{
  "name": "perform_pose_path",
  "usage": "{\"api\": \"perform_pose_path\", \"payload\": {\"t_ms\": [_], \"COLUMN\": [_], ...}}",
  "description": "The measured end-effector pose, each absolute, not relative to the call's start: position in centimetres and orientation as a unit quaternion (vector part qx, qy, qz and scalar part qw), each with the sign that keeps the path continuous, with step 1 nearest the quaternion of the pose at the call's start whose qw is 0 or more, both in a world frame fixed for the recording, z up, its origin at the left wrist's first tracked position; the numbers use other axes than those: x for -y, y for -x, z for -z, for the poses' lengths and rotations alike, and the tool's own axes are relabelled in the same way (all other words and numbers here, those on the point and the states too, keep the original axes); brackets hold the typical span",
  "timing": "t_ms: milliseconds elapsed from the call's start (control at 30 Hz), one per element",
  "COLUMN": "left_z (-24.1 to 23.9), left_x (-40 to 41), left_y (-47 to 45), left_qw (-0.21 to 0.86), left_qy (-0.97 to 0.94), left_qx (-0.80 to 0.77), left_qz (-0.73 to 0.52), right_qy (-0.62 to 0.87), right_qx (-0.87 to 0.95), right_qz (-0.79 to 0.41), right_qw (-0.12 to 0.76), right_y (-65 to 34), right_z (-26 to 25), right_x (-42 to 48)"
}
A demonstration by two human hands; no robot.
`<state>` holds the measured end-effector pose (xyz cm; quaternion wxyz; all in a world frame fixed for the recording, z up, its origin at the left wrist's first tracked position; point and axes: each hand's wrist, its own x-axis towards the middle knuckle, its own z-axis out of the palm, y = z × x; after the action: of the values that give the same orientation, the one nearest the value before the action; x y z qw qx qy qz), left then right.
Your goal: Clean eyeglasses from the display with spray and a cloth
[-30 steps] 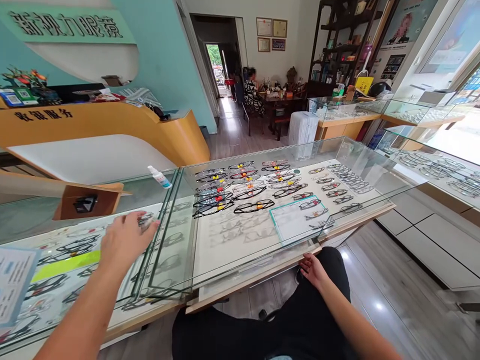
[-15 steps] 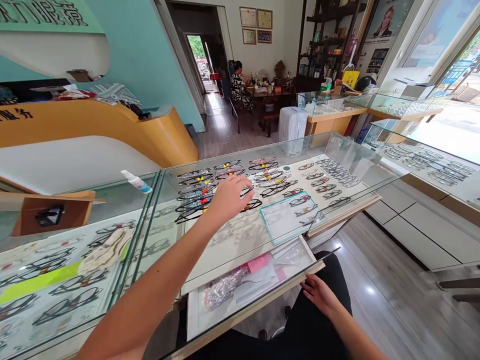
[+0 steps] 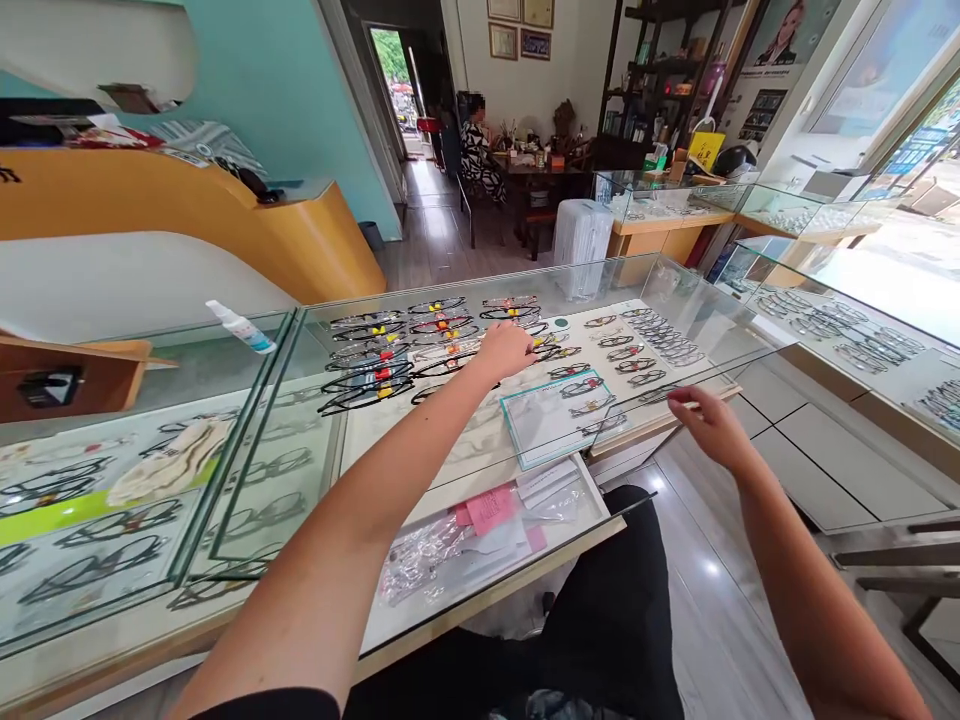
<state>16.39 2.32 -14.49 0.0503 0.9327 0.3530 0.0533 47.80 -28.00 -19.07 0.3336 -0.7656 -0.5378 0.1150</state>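
Observation:
Under the glass of a display case, rows of eyeglasses (image 3: 367,385) with dark frames and small red or yellow tags lie folded on a white base. My left hand (image 3: 506,350) reaches into the middle rows, its fingers closed on a pair of dark-framed eyeglasses (image 3: 551,345); the fingertips are partly hidden. My right hand (image 3: 705,425) hovers by the case's right front corner, fingers loosely apart and holding nothing. Between the hands, a teal-edged board (image 3: 529,420) has several eyeglasses at its right side.
Below the case a drawer (image 3: 600,505) is pulled out over my lap, with plastic bags and a pink paper (image 3: 489,508) inside. A white spray bottle (image 3: 241,328) stands on the left glass top. Beyond the case are a silver suitcase (image 3: 583,245) and a seated person (image 3: 480,165).
My left hand has moved right and away from me across the rows of eyeglasses. From beside the drawer's edge, my right hand has risen to the case's right front corner.

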Motion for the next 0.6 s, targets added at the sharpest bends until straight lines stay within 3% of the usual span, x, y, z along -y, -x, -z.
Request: {"api": "perform_pose_path", "payload": {"t_ms": [100, 167, 400, 467, 600], "left_z": [14.3, 14.0, 11.1, 10.1, 10.1], "left_x": [-2.1, -1.7, 2.8, 5.9, 13.4], "left_y": [-17.2, -17.4, -15.0, -13.1, -9.2], "left_qw": [0.036, 0.029, 0.062, 0.138, 0.405], "left_qy": [-0.927, -0.925, -0.927, -0.921, -0.874], "left_qx": [-0.37, -0.376, -0.361, -0.344, -0.256], "left_qz": [-0.053, -0.053, -0.084, -0.118, -0.076], "right_qy": [0.761, 0.777, 0.816, 0.819, 0.821], "right_qx": [0.597, 0.6, 0.555, 0.551, 0.548], "right_qz": [0.003, 0.01, 0.008, 0.013, 0.019], "right_qw": [0.252, 0.191, 0.162, 0.16, 0.158], "right_y": [-47.6, -47.1, -46.4, -46.5, -46.9], "right_z": [17.2, 17.4, 20.5, 20.9, 21.4], "right_x": [19.9, 15.7, 11.4, 11.4, 11.0]}}
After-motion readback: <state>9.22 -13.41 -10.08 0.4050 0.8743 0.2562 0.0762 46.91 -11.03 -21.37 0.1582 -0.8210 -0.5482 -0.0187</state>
